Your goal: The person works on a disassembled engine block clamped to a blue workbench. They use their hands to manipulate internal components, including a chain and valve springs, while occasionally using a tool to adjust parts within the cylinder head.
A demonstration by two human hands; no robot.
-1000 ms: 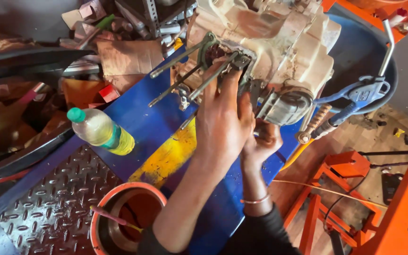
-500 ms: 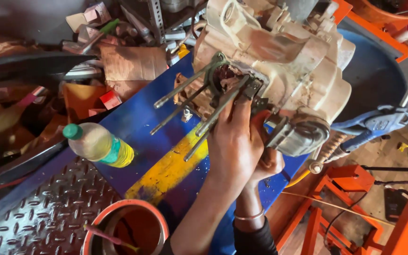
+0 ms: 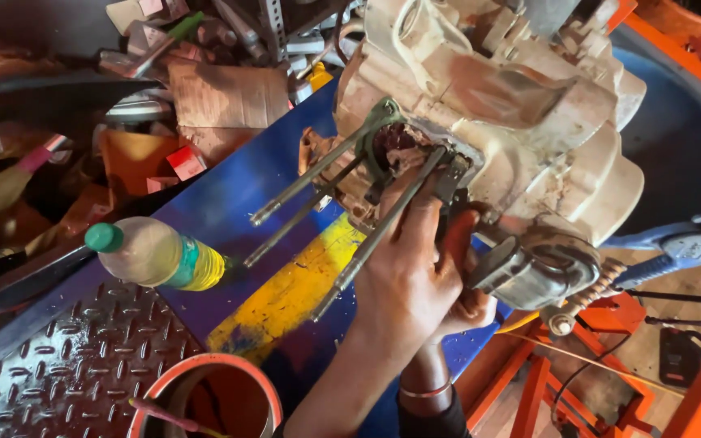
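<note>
Starting at the far left: a heap of scrap and cardboard bits [image 3: 221, 93] piled behind the bench, w/ a small red box [image 3: 186, 161] poking out. In front of that sits the steel tread plate [image 3: 75, 365] w/ its diamond pattern. A plastic bottle [image 3: 156, 255] lies on its side where tread plate meets the blue bench top [image 3: 237, 195], green cap pointing left, yellowish liquid inside. Bottom edge has an orange bucket [image 3: 208, 397], only partly in view. A yellow patch [image 3: 294, 288] is painted on the blue top, just right of the bottle.

Center: four long studs [image 3: 318, 178] stick out of the engine case toward the lower left, bare metal, no cylinder on them. Left hand [image 3: 407, 276] comes up from the bottom, fingers curled around the case edge right at the base of the studs, thumb side pressed on the metal near the opening. Right hand [image 3: 468, 312] is tucked underneath & mostly hidden by the left one (bangle on that wrist), so can't tell if it's gripping anything or just propping.

The engine case [image 3: 513, 122] itself is dirty cream-colored, tilted, resting over the bench's right edge. Further right, blue-handled pliers [image 3: 683, 247] and an orange metal stand [image 3: 610, 357] lower down.
</note>
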